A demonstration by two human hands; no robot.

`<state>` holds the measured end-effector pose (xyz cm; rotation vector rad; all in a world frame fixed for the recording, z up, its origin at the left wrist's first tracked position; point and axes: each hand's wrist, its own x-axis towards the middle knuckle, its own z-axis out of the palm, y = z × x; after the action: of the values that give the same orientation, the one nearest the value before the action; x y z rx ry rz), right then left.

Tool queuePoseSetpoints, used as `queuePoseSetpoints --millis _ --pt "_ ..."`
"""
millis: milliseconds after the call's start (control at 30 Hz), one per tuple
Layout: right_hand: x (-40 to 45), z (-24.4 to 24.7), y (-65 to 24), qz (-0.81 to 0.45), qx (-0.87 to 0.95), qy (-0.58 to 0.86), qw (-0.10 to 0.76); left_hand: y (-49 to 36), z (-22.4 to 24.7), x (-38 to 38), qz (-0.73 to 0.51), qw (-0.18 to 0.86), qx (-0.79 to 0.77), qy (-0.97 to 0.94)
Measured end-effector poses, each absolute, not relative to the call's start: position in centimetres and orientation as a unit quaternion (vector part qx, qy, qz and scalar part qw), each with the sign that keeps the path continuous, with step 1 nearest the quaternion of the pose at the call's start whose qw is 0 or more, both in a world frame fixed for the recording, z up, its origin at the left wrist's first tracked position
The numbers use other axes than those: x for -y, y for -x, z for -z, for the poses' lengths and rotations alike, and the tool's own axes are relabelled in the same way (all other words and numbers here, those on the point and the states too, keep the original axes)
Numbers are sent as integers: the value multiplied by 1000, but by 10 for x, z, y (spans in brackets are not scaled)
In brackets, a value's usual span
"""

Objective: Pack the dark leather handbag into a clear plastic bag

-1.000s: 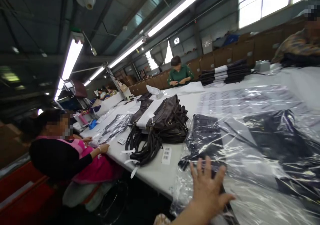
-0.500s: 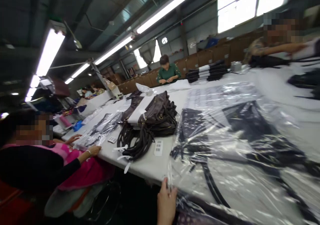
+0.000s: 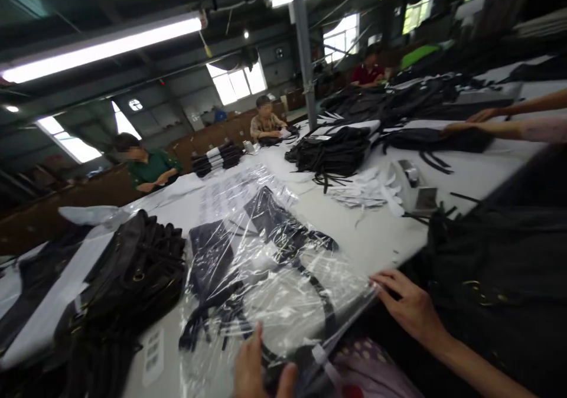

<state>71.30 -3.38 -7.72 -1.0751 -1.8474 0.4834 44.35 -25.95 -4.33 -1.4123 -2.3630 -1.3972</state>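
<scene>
A large clear plastic bag (image 3: 283,294) lies on the white table with dark handbags (image 3: 212,256) inside it, their straps toward me. My right hand (image 3: 410,306) pinches the bag's near right corner at the table edge. My left hand (image 3: 257,365) is at the bag's near edge, cut off by the frame's bottom; its thumb and forefinger are apart and slightly blurred. Beside the left hand, part of a dark handle and a white tag (image 3: 319,355) hang over the edge. A stack of dark brown handbags (image 3: 133,268) stands left of the bag.
A white barcode sheet (image 3: 153,356) lies at the lower left. On the right are white paper tags (image 3: 367,188), a tape dispenser (image 3: 411,179) and stacked black bags (image 3: 328,150). A co-worker's hands (image 3: 482,120) rest on black bags. Dark bags (image 3: 496,280) stand at my right.
My view has swung right. My right hand has come into view, pinching the plastic's corner. My left hand, earlier pinching the plastic's edge, now has its thumb and forefinger apart.
</scene>
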Motion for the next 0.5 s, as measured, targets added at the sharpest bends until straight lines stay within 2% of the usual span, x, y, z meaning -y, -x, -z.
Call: queuePoseSetpoints --millis 100,267,367,500 --pt "39 60 -708 -213 734 430 480 -496 30 192 290 -6 708 643" --pt "40 49 -709 -216 727 419 498 -521 9 135 51 -6 700 712" --pt "51 54 -719 -194 732 422 498 -508 -4 125 26 -17 682 731" --pt "82 61 -734 -62 770 362 522 -490 -30 121 112 -56 642 756"
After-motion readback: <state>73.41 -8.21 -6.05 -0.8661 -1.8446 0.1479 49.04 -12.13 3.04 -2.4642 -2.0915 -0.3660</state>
